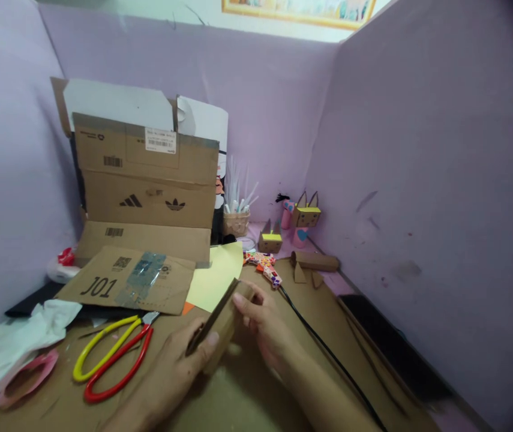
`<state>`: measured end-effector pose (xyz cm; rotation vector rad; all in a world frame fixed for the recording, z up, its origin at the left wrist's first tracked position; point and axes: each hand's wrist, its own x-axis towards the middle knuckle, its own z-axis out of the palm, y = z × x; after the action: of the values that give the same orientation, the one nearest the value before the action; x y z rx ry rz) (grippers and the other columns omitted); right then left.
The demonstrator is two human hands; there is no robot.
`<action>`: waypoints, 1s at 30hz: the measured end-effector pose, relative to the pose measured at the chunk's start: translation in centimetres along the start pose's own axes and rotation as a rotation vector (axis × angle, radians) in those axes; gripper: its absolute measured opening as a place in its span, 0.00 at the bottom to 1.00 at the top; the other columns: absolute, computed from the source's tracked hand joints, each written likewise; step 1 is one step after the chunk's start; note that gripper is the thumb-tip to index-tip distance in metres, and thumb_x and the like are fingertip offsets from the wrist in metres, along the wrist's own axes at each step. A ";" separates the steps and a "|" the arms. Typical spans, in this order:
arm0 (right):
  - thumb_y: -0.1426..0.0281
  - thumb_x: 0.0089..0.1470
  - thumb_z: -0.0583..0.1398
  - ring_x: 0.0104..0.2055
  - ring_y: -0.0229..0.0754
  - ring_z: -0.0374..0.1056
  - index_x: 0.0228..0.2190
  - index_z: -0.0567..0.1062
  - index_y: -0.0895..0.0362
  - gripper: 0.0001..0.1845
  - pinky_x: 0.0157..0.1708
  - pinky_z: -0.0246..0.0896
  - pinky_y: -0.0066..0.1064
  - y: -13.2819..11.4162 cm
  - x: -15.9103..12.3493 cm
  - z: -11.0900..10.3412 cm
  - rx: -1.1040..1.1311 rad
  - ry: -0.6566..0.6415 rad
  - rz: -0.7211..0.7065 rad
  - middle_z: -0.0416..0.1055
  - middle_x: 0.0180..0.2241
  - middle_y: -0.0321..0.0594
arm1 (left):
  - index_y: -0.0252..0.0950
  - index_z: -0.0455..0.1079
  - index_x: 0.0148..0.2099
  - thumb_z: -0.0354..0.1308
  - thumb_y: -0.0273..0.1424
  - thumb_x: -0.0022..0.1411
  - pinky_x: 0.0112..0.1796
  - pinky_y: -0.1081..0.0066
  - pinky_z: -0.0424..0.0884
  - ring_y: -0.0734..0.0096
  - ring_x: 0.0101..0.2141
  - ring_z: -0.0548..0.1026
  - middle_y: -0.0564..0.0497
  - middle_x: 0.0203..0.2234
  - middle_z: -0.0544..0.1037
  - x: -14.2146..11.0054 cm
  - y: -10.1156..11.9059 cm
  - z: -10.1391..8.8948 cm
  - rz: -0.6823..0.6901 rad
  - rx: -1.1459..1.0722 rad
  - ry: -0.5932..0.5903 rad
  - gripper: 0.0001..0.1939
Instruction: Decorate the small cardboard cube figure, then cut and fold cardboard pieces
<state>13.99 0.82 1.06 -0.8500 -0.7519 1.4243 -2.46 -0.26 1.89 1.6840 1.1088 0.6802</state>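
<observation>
handling step: card piece [225, 337] was held between both hands, right of the scissors [147, 327], tilted, its upper end farther off. left hand [177, 363] was clamped on the lower end, thumb on top; right hand [267, 327] was clamped on the upper end. glue gun [271, 276] lay beyond and right of the scissors, unheld. judged: next move called for light, even pressure, lest the walls crease

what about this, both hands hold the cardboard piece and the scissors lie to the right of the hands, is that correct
The left hand and right hand do hold the cardboard piece, but the scissors lie to their left, not their right, as the head view shows.
</observation>
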 end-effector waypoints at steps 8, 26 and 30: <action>0.63 0.36 0.68 0.35 0.41 0.68 0.44 0.69 0.56 0.32 0.39 0.60 0.32 1.5 -0.4 0.4 0.065 -0.031 0.123 0.72 0.35 0.37 | 0.35 0.61 0.27 0.42 0.50 0.60 0.22 0.75 0.57 0.75 0.20 0.61 0.56 0.18 0.63 -0.4 -0.8 0.8 -0.079 0.014 -0.096 0.24; 0.73 0.19 0.72 0.31 0.48 0.71 0.59 0.35 0.49 0.73 0.37 0.66 0.43 2.3 -2.9 3.3 -0.285 -0.060 0.047 0.71 0.28 0.31 | 0.39 0.57 0.25 0.43 0.32 0.62 0.21 0.74 0.57 0.74 0.18 0.64 0.56 0.16 0.66 -1.4 -0.9 0.6 0.271 0.502 0.265 0.12; 0.71 0.20 0.72 0.39 0.49 0.70 0.50 0.57 0.54 0.53 0.41 0.65 0.40 1.4 -1.4 2.1 -0.410 0.010 -0.039 0.73 0.37 0.39 | 0.37 0.61 0.25 0.45 0.38 0.62 0.20 0.77 0.59 0.75 0.20 0.65 0.55 0.18 0.67 -1.1 -0.8 -0.1 0.155 0.243 0.202 0.16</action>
<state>11.45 -0.54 0.97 -1.1473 -1.0684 1.2479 -3.31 -1.17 1.22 1.9564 1.2516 0.8560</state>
